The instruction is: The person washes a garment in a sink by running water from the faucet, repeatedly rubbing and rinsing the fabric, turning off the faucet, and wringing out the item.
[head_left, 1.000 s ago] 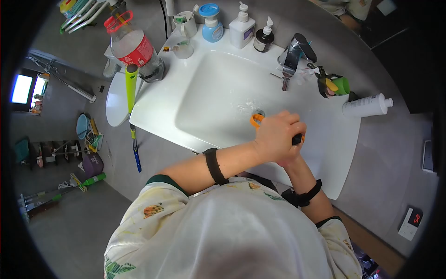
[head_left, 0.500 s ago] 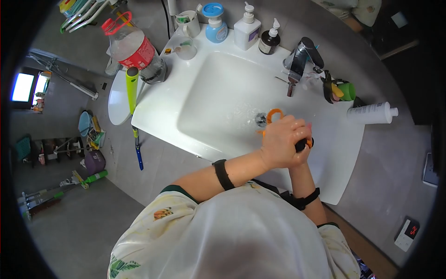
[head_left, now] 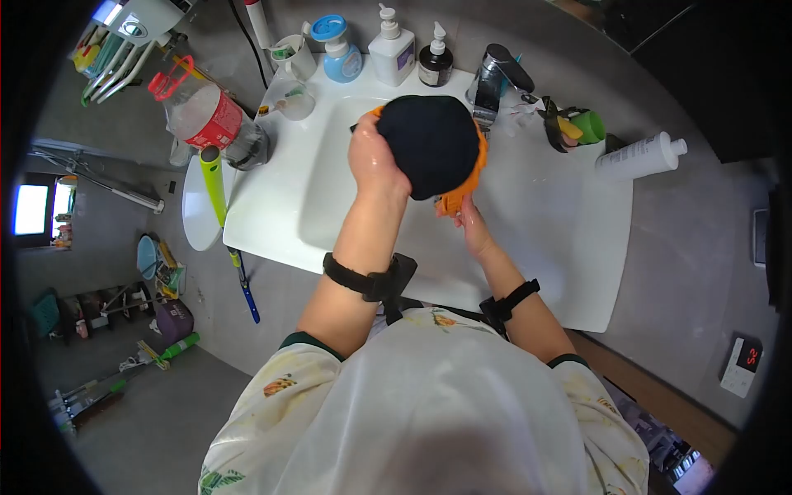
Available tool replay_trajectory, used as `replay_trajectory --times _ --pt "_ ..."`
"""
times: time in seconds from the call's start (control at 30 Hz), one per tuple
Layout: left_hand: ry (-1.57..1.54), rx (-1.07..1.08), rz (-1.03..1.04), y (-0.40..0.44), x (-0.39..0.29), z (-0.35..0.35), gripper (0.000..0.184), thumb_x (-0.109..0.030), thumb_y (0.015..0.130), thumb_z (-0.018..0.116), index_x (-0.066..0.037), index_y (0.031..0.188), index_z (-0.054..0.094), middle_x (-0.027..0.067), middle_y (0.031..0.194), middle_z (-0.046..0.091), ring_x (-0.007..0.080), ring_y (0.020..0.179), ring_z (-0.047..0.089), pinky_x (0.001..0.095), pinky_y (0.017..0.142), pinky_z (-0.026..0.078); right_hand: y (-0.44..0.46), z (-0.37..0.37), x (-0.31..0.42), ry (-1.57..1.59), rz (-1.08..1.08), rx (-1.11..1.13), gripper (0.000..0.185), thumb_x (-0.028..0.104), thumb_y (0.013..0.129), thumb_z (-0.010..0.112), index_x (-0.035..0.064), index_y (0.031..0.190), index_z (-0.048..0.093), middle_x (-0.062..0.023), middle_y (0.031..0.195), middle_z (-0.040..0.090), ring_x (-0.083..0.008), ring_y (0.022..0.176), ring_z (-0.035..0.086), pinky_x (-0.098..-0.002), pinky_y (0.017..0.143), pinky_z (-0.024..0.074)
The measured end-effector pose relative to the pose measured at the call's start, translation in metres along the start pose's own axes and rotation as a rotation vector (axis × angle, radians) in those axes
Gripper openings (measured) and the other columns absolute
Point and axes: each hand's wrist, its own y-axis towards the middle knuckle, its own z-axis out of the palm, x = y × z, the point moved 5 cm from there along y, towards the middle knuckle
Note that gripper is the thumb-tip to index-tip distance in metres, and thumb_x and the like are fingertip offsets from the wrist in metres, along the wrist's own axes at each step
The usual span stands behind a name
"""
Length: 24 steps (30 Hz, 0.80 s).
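Note:
A round black cloth item with orange edges [head_left: 431,147] is held up over the white sink [head_left: 330,206], spread out so its dark face shows. Its exact kind I cannot tell. My left hand [head_left: 378,162] grips its left side, with most fingers hidden behind the cloth. At the lower right edge, my right hand [head_left: 472,226] has its fingers closed on the orange part. Both hands look wet. The faucet [head_left: 488,91] stands just behind the item's upper right side, and the cloth hides the drain.
Along the back ledge stand a blue foam bottle [head_left: 341,62], a white pump bottle [head_left: 392,54] and a dark pump bottle [head_left: 435,62]. A large plastic bottle [head_left: 210,120] and a green-handled tool [head_left: 213,181] are left. On the right are a green cup [head_left: 588,128] and a tipped white bottle [head_left: 639,157].
The item was bunched between my two hands low over the drain. Now it is raised toward the faucet and opened out, with my hands apart on its left side and lower right edge.

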Motion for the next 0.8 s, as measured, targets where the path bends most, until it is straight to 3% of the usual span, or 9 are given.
replay_trajectory --times 0.1,0.2,0.27,0.4,0.5,0.6,0.7,0.73,0.8 --pt "-0.095 0.047 -0.055 0.01 -0.01 -0.015 0.036 -0.024 0.088 0.041 0.001 0.104 0.061 0.0164 0.104 0.066 0.0318 0.093 0.066 0.0433 0.085 0.054 0.001 0.007 0.002 0.075 -0.097 0.063 0.058 0.06 0.095 0.036 0.007 0.109 0.055 -0.001 0.084 0.056 -0.0103 0.078 0.039 -0.0251 0.069 0.0343" --pt "-0.104 0.05 -0.139 0.011 -0.005 -0.034 0.042 -0.025 0.09 0.034 0.002 0.109 0.061 0.0185 0.111 0.064 0.0336 0.1 0.064 0.0452 0.09 0.052 0.006 -0.003 -0.007 0.226 0.064 -0.121 0.047 0.051 0.094 0.047 0.0061 0.103 0.057 -0.0051 0.088 0.06 -0.0142 0.084 0.048 -0.0291 0.076 0.0388" --pt "-0.1 0.028 -0.196 0.009 0.007 -0.052 0.044 -0.025 0.091 0.032 0.002 0.111 0.06 0.0188 0.113 0.063 0.0339 0.103 0.063 0.0456 0.092 0.051 0.005 0.002 0.002 0.881 0.291 -0.286 0.04 0.044 0.092 0.054 0.0044 0.094 0.06 -0.0093 0.099 0.062 -0.02 0.094 0.055 -0.033 0.087 0.042" --pt "-0.139 0.122 -0.38 0.003 0.044 -0.083 0.05 -0.024 0.092 0.025 0.002 0.123 0.055 0.0188 0.123 0.058 0.0346 0.113 0.057 0.0462 0.1 0.045 0.017 0.009 0.039 1.052 0.172 -0.19 0.032 0.035 0.089 0.058 0.0032 0.097 0.061 -0.0133 0.112 0.06 -0.0263 0.111 0.055 -0.0372 0.099 0.04" --pt "-0.166 0.147 -0.488 -0.01 0.064 -0.092 0.052 -0.026 0.095 0.021 0.0 0.129 0.051 0.017 0.13 0.055 0.0335 0.121 0.052 0.0444 0.105 0.039 0.012 0.05 0.077 0.934 0.006 0.019 0.041 0.03 0.087 0.062 -0.0006 0.114 0.054 -0.014 0.116 0.058 -0.028 0.114 0.053 -0.0369 0.101 0.0385" --pt "-0.288 0.407 -0.468 0.007 0.077 -0.108 0.052 -0.031 0.095 0.025 -0.003 0.133 0.047 0.017 0.136 0.049 0.0325 0.125 0.047 0.0446 0.108 0.034 -0.012 0.075 0.087 0.131 -0.406 -0.128 0.063 0.034 0.082 0.069 -0.0047 0.123 0.041 -0.0159 0.114 0.055 -0.0301 0.109 0.053 -0.0401 0.097 0.0404" --pt "-0.301 0.62 -0.382 0.023 0.07 -0.126 0.039 -0.036 0.097 0.038 -0.006 0.115 0.054 0.0133 0.115 0.06 0.0284 0.105 0.058 0.0399 0.093 0.048 -0.048 0.103 0.109 -0.496 -0.608 -0.254 0.076 0.031 0.075 0.077 -0.0005 0.129 0.034 -0.0183 0.118 0.051 -0.0333 0.11 0.054 -0.0405 0.092 0.0445" --pt "-0.253 0.539 -0.301 0.021 0.068 -0.128 0.037 -0.037 0.097 0.04 -0.006 0.111 0.055 0.0121 0.11 0.06 0.0271 0.1 0.059 0.0386 0.089 0.05 -0.05 0.109 0.11 -0.599 -0.648 -0.362 0.063 0.041 0.08 0.072 -0.0021 0.115 0.043 -0.0167 0.094 0.054 -0.0369 0.092 0.057 -0.0426 0.082 0.0459" --pt "-0.162 0.508 -0.159 0.014 0.058 -0.129 0.034 -0.036 0.097 0.041 -0.007 0.106 0.055 0.0101 0.104 0.061 0.0251 0.094 0.061 0.0374 0.084 0.051 -0.04 0.106 0.109 -0.525 -0.521 -0.322 0.054 0.035 0.082 0.07 -0.0025 0.113 0.046 -0.0174 0.093 0.056 -0.0354 0.089 0.058 -0.0417 0.08 0.0456"
